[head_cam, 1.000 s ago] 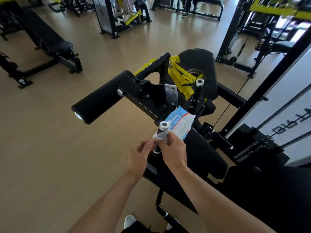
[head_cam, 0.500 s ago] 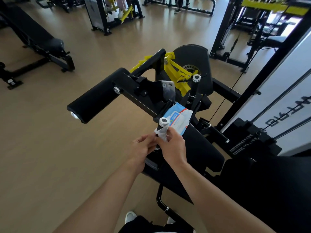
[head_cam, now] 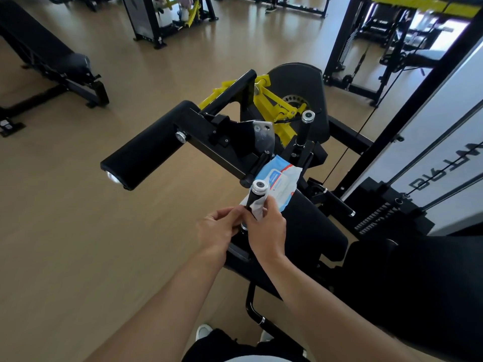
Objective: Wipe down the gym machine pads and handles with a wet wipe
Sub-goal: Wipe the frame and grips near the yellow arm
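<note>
place: gym | evidence: padded bench (head_cam: 52,61); cable weight stack (head_cam: 376,218); yellow-framed machines (head_cam: 274,105); wood-look floor (head_cam: 78,231)

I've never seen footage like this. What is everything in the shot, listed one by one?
Near handle: one, black with silver cap, centre, upright.
Wet wipe: one, white, wrapped around the near handle.
Wipe pack: one, blue and white, on the machine just behind the near handle.
Far handle: one, black with silver cap, behind the pack.
Roller pad: one, black, left of centre.
Yellow linkage: one, behind the roller pad.
Bench: one, black, upper left.
Floor: tan wood.
Left hand: pinches the wipe's edge at the near handle.
Right hand: grips the wipe around the near handle.
</note>
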Demonstrator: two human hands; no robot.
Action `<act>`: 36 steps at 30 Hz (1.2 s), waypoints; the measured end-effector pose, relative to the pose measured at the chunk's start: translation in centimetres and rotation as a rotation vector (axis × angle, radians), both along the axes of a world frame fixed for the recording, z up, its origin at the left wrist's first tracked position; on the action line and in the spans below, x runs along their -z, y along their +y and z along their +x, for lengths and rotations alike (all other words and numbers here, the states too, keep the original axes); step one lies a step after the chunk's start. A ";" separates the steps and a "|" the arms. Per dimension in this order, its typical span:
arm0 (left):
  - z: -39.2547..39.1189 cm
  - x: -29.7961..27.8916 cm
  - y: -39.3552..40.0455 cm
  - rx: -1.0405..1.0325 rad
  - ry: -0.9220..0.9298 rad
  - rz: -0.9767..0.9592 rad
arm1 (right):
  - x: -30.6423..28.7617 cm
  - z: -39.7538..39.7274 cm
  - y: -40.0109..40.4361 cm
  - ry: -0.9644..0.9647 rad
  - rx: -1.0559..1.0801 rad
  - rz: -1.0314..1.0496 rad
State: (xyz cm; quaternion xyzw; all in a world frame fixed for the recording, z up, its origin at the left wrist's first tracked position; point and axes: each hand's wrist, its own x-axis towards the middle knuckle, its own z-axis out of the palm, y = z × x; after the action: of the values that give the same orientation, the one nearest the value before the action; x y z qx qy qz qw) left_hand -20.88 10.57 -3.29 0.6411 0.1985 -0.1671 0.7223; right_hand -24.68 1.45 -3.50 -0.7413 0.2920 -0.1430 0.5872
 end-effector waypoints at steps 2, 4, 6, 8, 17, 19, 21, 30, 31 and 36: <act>0.1 0.9 0.1 0.018 0.001 0.049 | 0.7 0.0 0.3 0.039 -0.008 -0.012; 0.0 1.5 0.3 0.042 -0.011 0.085 | 0.9 -0.1 0.5 0.084 -0.028 -0.008; 0.0 1.7 0.6 0.068 -0.030 0.099 | 0.6 -0.2 0.7 0.103 -0.040 0.024; 0.1 1.9 0.8 0.109 -0.042 0.076 | 0.1 -0.2 0.8 0.059 -0.011 0.176; 4.9 -1.7 0.0 0.570 -0.076 0.135 | -0.7 -0.5 -1.9 -0.015 -0.027 0.584; 5.8 -2.5 -0.5 0.758 -0.040 0.065 | -0.9 -0.1 -2.7 0.007 -0.074 0.521; 6.2 -2.2 -0.9 0.764 -0.080 0.085 | -1.2 -0.1 -3.3 -0.015 -0.109 0.516; 2.3 -0.9 -0.2 0.370 -0.292 0.202 | -1.0 -1.7 -2.0 -0.052 0.192 0.370; 1.8 -0.7 0.1 0.354 -0.280 0.188 | -1.1 -1.8 -1.8 -0.072 0.193 0.376; -0.3 -0.4 0.9 0.327 -0.361 0.094 | -1.3 -2.0 -1.0 -0.182 0.033 0.403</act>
State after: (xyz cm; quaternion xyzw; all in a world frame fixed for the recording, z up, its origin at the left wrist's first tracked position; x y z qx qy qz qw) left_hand -21.18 11.50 -2.85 0.7170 -0.0325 -0.1551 0.6788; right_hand -26.66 0.49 -2.23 -0.5881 0.2728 -0.1574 0.7450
